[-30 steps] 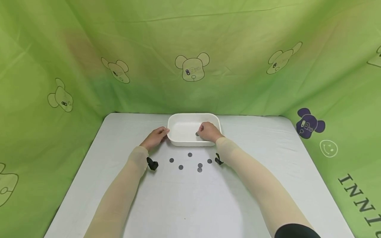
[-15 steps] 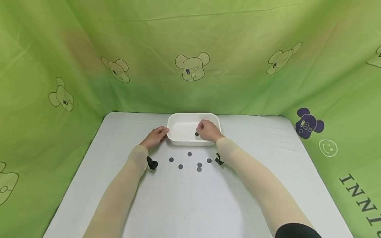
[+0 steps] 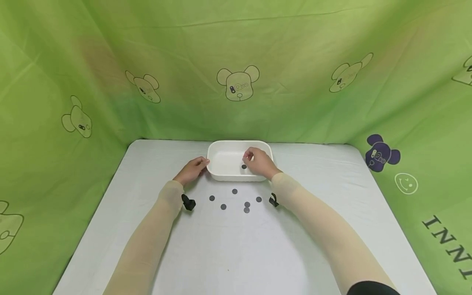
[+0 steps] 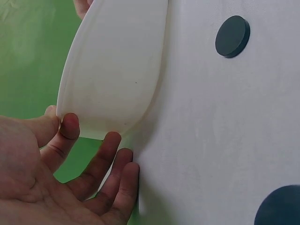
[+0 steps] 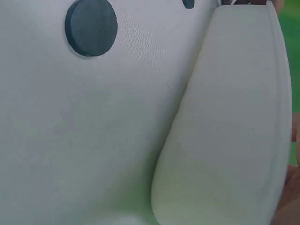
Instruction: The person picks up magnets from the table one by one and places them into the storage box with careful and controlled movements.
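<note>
A white plastic tray (image 3: 225,159) with rounded corners sits at the back of the table. My left hand (image 3: 193,170) is at its left end; in the left wrist view the thumb and forefinger pinch the rim while the other fingers spread by the wall. My right hand (image 3: 260,162) reaches over the near right rim into the tray, fingers loosely bent with nothing seen between them. Just below its fingertips a small dark round disc (image 3: 244,166) lies in the tray. The right wrist view shows mostly the tray's outer wall (image 5: 225,117), which hides most of that hand.
Several dark discs lie on the white table in front of the tray, among them one nearest it (image 3: 234,191), one at the left (image 3: 212,198) and one at the right (image 3: 259,199). A green curtain (image 3: 236,119) hangs behind the table and along both sides.
My right hand has shifted slightly up and its fingers have loosened, so the disc in the tray shows more fully. The left hand and tray have stayed in place.
</note>
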A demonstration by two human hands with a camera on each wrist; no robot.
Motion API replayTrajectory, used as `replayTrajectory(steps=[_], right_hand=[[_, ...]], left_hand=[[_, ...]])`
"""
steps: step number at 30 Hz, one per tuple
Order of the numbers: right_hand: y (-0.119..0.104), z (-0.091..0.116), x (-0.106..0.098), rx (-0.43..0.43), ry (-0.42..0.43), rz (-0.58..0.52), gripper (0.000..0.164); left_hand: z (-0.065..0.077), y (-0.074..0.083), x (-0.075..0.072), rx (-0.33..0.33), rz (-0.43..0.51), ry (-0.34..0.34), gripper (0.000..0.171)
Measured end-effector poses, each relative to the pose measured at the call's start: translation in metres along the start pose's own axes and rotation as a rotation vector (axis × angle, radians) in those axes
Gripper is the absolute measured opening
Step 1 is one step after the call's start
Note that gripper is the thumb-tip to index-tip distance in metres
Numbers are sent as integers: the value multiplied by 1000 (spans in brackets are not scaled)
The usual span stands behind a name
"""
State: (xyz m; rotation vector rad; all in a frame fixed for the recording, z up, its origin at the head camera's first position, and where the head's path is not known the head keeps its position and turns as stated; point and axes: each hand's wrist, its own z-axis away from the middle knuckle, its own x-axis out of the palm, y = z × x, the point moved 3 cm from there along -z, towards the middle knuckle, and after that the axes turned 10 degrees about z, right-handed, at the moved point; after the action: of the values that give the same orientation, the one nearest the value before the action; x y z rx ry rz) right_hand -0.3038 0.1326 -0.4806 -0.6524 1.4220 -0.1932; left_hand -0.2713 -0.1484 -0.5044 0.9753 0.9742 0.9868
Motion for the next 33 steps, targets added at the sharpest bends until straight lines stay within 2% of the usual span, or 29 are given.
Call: replayTrajectory(steps=[8,19,33], right_hand=[[-4,15,-12,-60,49,32,17],[-8,50,-27,-143,84,54,15],[-6,92,-31,-160,92,84,15]], left_hand=[[2,2,0,9,2,-7,35],[3,3,1,-6,-6,0,36],[2,2,1,16,-24,-4,33]])
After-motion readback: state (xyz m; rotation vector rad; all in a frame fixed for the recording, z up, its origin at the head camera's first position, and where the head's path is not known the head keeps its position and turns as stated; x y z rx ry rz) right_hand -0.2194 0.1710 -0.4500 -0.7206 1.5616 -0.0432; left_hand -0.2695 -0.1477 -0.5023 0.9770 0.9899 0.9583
